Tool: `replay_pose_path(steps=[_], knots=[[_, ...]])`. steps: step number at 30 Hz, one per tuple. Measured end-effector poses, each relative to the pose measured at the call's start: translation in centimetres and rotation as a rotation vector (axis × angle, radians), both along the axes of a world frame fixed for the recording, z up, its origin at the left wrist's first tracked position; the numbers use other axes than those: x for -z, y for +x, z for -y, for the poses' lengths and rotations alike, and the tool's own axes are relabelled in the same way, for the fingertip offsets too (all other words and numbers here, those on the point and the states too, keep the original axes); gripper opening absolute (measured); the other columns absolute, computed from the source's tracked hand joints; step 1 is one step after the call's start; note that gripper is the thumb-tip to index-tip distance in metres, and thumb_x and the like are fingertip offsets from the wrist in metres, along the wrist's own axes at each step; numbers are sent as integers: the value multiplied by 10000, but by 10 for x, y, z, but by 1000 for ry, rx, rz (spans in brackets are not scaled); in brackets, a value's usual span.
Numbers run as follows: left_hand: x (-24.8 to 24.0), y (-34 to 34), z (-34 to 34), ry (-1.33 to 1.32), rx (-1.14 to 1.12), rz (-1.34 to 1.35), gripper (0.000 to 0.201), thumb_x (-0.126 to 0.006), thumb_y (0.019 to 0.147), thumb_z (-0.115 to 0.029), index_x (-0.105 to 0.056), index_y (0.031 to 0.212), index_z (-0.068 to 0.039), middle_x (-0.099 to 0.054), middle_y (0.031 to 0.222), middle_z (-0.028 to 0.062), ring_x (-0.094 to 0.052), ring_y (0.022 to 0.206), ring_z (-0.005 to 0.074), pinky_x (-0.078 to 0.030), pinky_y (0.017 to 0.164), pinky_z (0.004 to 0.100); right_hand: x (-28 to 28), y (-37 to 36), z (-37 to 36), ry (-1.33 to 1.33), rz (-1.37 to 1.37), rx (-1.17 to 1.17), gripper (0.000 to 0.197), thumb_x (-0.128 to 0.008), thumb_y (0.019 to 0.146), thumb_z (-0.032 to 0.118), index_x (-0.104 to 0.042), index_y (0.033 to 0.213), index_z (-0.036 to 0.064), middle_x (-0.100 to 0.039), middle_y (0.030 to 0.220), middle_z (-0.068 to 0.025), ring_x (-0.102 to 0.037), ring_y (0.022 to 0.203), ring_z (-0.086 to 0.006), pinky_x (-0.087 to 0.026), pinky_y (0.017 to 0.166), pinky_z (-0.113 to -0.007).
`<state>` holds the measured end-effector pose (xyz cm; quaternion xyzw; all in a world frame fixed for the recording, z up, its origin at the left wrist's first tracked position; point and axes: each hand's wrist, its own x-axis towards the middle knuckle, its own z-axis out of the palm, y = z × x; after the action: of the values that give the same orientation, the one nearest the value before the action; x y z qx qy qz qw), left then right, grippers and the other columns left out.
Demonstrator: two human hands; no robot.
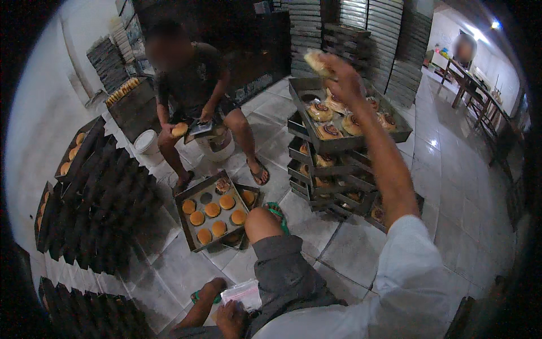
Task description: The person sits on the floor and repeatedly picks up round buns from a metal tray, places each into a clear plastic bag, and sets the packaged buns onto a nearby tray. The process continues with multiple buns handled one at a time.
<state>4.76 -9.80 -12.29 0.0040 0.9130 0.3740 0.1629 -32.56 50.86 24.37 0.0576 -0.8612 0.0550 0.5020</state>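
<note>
While I sit low on the tiled floor, my right hand is raised at arm's length above the top tray of a stack of dark metal trays. Its fingers are closed around a pale bun, pinched at one end, so the rest juts out to the left of the hand. The bun's long axis runs roughly from upper left to lower right, its free end pointing away from me and to the left. I judge the high grip keeps it clear of the wrapped buns with dark centres already lying in that tray. My left hand rests low beside my knee, touching a clear plastic bag; whether its fingers grip the bag I cannot tell. Between the stack and a seated person lies a tray of round golden buns, within reach of us both
</note>
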Motion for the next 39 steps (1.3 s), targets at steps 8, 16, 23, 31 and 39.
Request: replay_pose_path(steps=[8,16,23,31,39], knots=[[35,22,-10,-586,143,-394,556,-676,943,-459,-646,1339,-69,-618,1396,177,-553,1256,504,-367,1095,667,53,-45,-97,-299,768,80,590,-578,1009,564,-708,1328,85,-705,1283,-239,-657,1236,-383,-495,1050,-494],[4,-2,-27,-591,179,-205,819,-679,909,-618,-537,1518,-88,-440,1626,169,-417,1440,511,-291,1176,681,107,-102,-149,46,1077,611,681,-514,1019,590,-601,1475,92,-559,1516,-223,-534,1397,-398,-410,1183,-480],[-20,4,-36,-684,83,-384,429,-701,927,-239,-697,1294,-18,-646,1406,217,-620,1179,488,-408,1093,616,48,59,-27,-250,938,-35,819,-834,747,668,-728,1256,35,-694,1289,-211,-680,1173,-372,-527,1006,-468],[12,3,-17,-612,30,-351,656,-784,820,-362,-641,1405,-103,-566,1539,139,-474,1372,545,-244,1210,694,108,106,5,-232,632,456,740,-860,658,695,-786,995,41,-757,1076,-160,-698,1093,-362,-463,1050,-616],[6,0,-18,-402,123,-481,290,-781,764,-210,-781,1041,-121,-736,1267,96,-597,1207,479,-242,1181,745,166,85,-9,-26,334,371,795,-797,648,789,-793,1026,89,-741,1009,-70,-674,1099,-298,-172,1198,-732]])
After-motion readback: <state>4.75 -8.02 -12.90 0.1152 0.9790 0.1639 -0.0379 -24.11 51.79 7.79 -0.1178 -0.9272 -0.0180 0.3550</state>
